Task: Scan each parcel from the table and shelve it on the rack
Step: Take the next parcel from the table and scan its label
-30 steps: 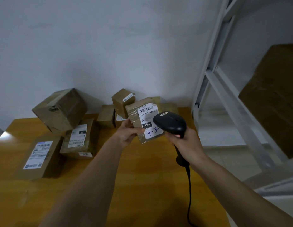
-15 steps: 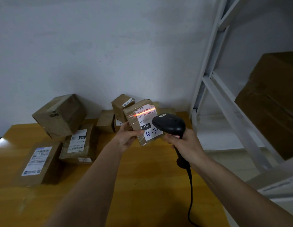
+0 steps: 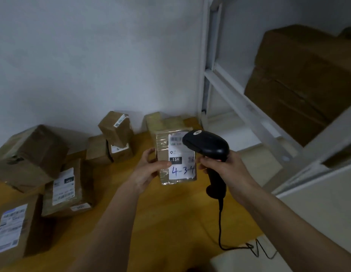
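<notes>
My left hand grips a small taped cardboard parcel above the wooden table, its white label facing me with "15H" printed and "4-3-4" handwritten on it. My right hand holds a black corded barcode scanner by its handle, its head overlapping the label's top right corner. No red scan line shows on the label. The white metal rack stands to the right.
Several brown parcels lie on the table's left and back: a large tilted box, two labelled boxes, and a small stack by the wall. A big cardboard box fills a rack shelf. The scanner's cable trails off the table's right edge.
The red scan line seen on the label half a second ago is gone. The parcel has turned more upright and squarer to me, and the view has swung left and down.
</notes>
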`<control>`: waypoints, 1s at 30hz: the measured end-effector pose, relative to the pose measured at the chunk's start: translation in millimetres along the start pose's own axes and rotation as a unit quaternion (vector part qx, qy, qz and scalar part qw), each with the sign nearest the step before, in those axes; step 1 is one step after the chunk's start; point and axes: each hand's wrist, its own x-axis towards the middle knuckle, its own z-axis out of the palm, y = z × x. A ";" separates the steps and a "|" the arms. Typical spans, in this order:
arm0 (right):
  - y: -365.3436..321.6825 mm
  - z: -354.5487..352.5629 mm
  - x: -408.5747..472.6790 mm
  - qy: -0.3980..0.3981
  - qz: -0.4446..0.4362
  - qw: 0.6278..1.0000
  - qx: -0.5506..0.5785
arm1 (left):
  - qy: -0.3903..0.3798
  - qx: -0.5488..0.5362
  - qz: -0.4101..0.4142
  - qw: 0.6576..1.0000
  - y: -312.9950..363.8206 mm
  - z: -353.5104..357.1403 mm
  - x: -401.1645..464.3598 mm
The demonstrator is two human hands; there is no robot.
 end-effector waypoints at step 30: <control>81.3 -288.7 -318.3 0.330 -0.037 0.928 0.166 | -0.149 0.336 0.101 0.925 -101.8 367.4 -189.1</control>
